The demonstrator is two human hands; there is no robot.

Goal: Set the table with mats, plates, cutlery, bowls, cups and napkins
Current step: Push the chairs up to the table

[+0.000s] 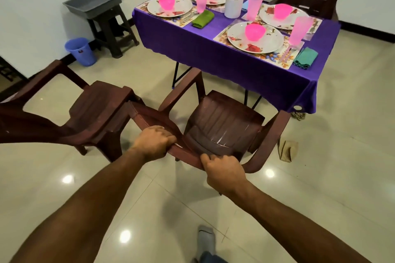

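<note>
Four floral plates [255,38] on floral mats [275,57], pink bowls [255,31] centred, pink cups [299,29] upright, folded napkins [305,57] beside.

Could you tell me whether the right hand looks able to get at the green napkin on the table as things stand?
Probably not. The right hand is clamped on the back of the brown chair, as is the left hand, and that chair stands between the person and the table; the green napkin lies well beyond.
</note>
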